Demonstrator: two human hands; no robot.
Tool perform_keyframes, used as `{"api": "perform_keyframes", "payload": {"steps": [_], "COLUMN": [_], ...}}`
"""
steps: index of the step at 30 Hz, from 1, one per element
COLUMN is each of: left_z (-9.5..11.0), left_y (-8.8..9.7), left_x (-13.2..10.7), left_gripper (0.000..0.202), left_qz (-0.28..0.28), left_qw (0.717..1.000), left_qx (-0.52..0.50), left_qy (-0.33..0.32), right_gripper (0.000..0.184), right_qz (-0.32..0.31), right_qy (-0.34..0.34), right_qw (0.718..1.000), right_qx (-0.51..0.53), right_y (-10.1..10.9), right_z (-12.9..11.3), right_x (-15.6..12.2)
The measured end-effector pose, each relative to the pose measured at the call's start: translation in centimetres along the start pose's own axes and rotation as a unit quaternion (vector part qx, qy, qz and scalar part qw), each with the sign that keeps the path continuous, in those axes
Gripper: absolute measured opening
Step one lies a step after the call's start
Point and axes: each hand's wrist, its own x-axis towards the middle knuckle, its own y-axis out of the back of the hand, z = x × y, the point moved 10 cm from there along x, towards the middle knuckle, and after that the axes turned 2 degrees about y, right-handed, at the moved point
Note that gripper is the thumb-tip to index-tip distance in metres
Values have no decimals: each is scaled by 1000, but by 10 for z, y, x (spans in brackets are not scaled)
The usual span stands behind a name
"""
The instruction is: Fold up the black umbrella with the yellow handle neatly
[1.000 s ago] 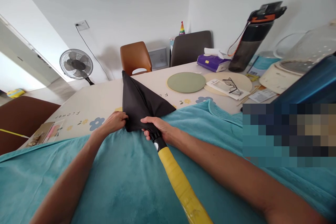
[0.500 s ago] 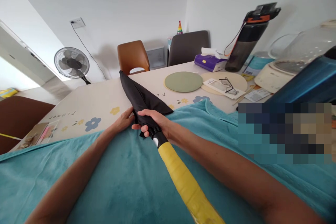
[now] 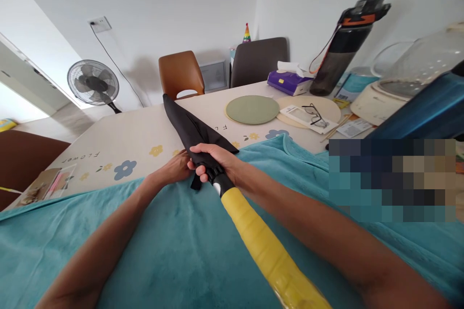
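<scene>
A folded umbrella [image 3: 195,133] with a black canopy lies slanting across the middle of the view, its tip pointing away over the table. Its thick handle [image 3: 261,236], wrapped in yellow, runs down toward me. My right hand [image 3: 215,160] is closed around the lower canopy, just above the black collar. My left hand [image 3: 177,168] presses against the canopy's left side, its fingers curling in underneath and partly hidden. A short black strap [image 3: 196,182] hangs below the hands. Beneath lies a teal cloth [image 3: 152,246].
On the table [image 3: 134,130] are a green round mat [image 3: 253,109], glasses [image 3: 314,115], a purple tissue pack [image 3: 288,82], a dark bottle [image 3: 335,53], a kettle [image 3: 377,101] and a blue bottle [image 3: 416,101]. Chairs [image 3: 181,73] and a fan [image 3: 93,82] stand beyond.
My left hand has slid further under the canopy, hiding more of its fingers. The black strap hangs lower and more visibly. My right hand keeps its hold; the view has shifted slightly.
</scene>
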Motion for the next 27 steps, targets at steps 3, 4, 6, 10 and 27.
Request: {"api": "perform_keyframes", "payload": {"steps": [3,4,6,10,27], "left_z": [-14,-24,-43,-44,84], "left_y": [11,23,53,87,-81], "left_x": [2,3,3,-5,83], "left_gripper": [19,24,31,34,34], "left_qz": [-24,0,75,177,-162], "left_qw": [997,995,988,973,951], "left_qx": [67,91,111,103,211], "left_qy": [8,29,80,110,-159], "right_gripper": [16,16,16,14,10], "right_qz": [23,36,61,54,-7], "right_qy": [-1,-12,-34,-25,-2], "right_qw": [1000,999,997,998,999], "right_qx": [-11,-15,-28,-25,-38], "right_y": [5,8,17,24,21], "right_z": [5,13,32,52,49], "right_x": [2,4,12,28,31]}}
